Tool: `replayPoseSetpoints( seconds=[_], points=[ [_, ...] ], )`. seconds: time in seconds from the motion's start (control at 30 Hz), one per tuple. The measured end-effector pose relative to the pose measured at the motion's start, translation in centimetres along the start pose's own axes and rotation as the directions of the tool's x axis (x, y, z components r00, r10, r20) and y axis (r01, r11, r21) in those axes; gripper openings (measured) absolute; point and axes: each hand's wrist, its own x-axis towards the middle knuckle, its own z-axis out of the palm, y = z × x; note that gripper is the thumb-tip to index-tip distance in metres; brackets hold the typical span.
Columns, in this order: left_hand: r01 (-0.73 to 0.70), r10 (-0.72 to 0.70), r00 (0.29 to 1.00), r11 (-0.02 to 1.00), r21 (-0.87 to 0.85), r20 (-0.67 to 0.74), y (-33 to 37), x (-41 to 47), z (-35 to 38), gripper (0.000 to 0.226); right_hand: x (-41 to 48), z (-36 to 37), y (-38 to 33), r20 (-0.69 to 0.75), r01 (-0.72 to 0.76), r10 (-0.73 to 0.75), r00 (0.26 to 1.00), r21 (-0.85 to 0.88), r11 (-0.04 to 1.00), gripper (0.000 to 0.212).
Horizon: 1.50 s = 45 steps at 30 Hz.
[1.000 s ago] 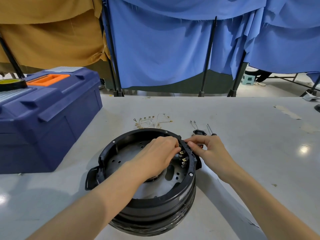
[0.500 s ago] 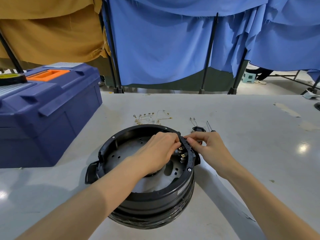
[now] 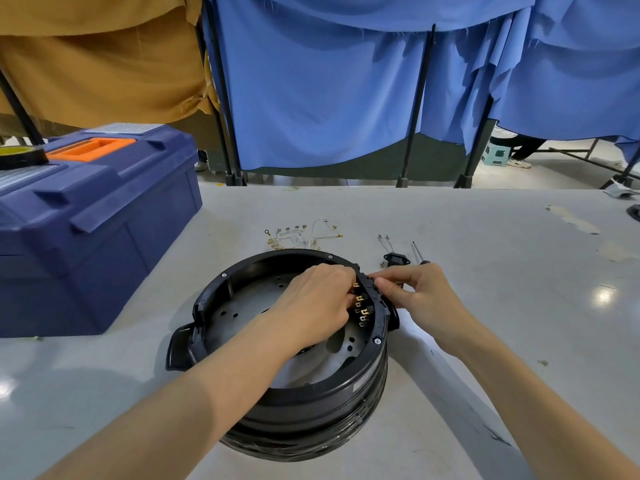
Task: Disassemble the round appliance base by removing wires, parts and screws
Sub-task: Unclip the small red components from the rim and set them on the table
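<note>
Base: the round appliance base (image 3: 311, 393) sits open side up near the desk's (image 3: 519, 306) near edge, about midway along it.
Left hand: the left hand (image 3: 311, 303) reaches inside the base, fingers curled against the inner face of the terminal block (image 3: 362, 311) on the right rim; the fingertips are hidden.
Right hand: the right hand (image 3: 422, 299) comes from outside, thumb and fingers pinching the same block at the rim, probably to brace it while the other works it loose.
Removed parts: loose wires (image 3: 301, 235) lie just beyond the base toward the far edge, and a black socket (image 3: 394, 259) and screwdriver (image 3: 417, 252) lie to their right, seemingly set out of the way yet within reach.
Left side: a blue toolbox (image 3: 86, 237) stands by the left edge, near the base's handle.
Open room: bare desk runs right of the base and beyond the parts to the far edge.
</note>
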Motion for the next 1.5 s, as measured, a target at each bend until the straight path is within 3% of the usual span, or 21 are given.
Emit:
replayPoseSetpoints(
  seconds=[0.17,0.47,0.83,1.07,1.33,1.5],
  points=[
    [0.015,-0.013,1.000,0.989,0.148,-0.015,0.7,0.3,0.1,0.012,-0.1,0.1,-0.1,0.008,0.017,-0.016,1.000,-0.014,1.000,0.036],
    [0.075,-0.073,0.997,0.995,0.066,-0.039,0.5,0.5,0.3,0.007,-0.1,0.3,0.0,-0.007,0.021,-0.021,1.000,-0.032,0.999,0.034],
    [0.036,-0.034,0.998,0.999,0.037,-0.050,0.4,0.4,0.4,0.009,0.0,0.4,0.0,-0.018,0.017,-0.017,1.000,-0.049,0.999,0.034],
    [0.047,-0.046,0.998,0.998,0.030,-0.045,0.8,0.4,0.6,0.023,0.0,0.3,0.0,-0.012,-0.004,0.003,1.000,-0.022,1.000,0.033],
    [0.068,-0.073,0.996,0.994,-0.080,-0.052,0.4,0.6,0.5,0.008,-0.2,-0.1,0.0,0.002,-0.015,0.015,1.000,0.016,1.000,0.024],
    [0.106,-0.131,0.987,0.966,-0.234,-0.094,-0.6,0.4,0.1,0.005,-0.2,-0.6,-0.3,0.022,-0.029,0.027,0.999,0.094,0.995,0.033]
  ],
)
